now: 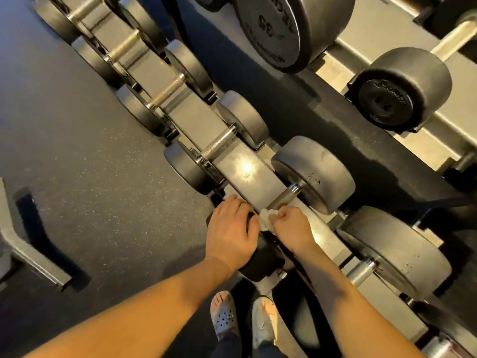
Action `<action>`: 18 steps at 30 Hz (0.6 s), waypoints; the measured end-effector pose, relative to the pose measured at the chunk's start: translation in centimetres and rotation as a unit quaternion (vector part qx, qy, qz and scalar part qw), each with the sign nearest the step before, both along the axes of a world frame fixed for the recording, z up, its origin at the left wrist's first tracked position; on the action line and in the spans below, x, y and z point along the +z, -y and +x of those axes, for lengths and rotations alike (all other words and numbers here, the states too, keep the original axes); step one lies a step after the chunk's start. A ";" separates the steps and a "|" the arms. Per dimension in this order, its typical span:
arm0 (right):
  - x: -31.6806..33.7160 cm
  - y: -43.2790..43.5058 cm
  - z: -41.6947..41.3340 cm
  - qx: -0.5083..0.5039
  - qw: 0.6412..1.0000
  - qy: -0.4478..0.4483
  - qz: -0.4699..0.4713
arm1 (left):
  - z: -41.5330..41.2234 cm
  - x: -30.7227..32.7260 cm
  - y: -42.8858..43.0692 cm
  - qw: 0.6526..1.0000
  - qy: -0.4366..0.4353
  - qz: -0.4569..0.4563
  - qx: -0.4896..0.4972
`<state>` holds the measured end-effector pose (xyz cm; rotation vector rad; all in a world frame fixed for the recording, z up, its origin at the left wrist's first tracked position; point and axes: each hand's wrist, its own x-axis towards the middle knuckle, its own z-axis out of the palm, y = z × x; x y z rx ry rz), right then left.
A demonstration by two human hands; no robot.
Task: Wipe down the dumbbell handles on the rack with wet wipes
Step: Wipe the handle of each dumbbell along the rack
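Note:
A row of grey dumbbells lies on the lower tier of the rack (pixel 240 174), running from top left to bottom right. My right hand (pixel 291 226) grips a crumpled white wet wipe (pixel 265 219) against the near end of a metal dumbbell handle (pixel 282 197). The far end of that handle meets a large round head (pixel 317 171). My left hand (pixel 232 228) rests over the dark near head (pixel 260 264) of the same dumbbell, fingers draped across it. Most of the handle under the wipe is hidden.
More dumbbells sit on the upper tier, one marked 35 (pixel 278 27) and another (pixel 397 89) to its right. The adjacent dumbbell handle (pixel 218 143) lies to the upper left. Speckled dark floor (pixel 90 151) spreads left. My feet in grey clogs (pixel 224 316) stand below.

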<state>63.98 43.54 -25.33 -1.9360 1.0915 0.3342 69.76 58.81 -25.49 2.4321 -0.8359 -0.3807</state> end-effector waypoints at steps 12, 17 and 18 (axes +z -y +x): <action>0.0 -3.2 10.6 -0.106 0.961 0.112 0.231 | 12.9 1.9 -4.9 0.972 0.059 -0.057 0.221; -2.4 -3.5 15.9 -0.146 0.949 0.050 0.275 | 18.3 -1.2 -3.5 0.931 -0.062 -0.044 0.358; -3.1 -3.6 16.8 -0.150 0.947 0.041 0.282 | 18.9 -2.0 -2.9 0.927 -0.089 -0.059 0.358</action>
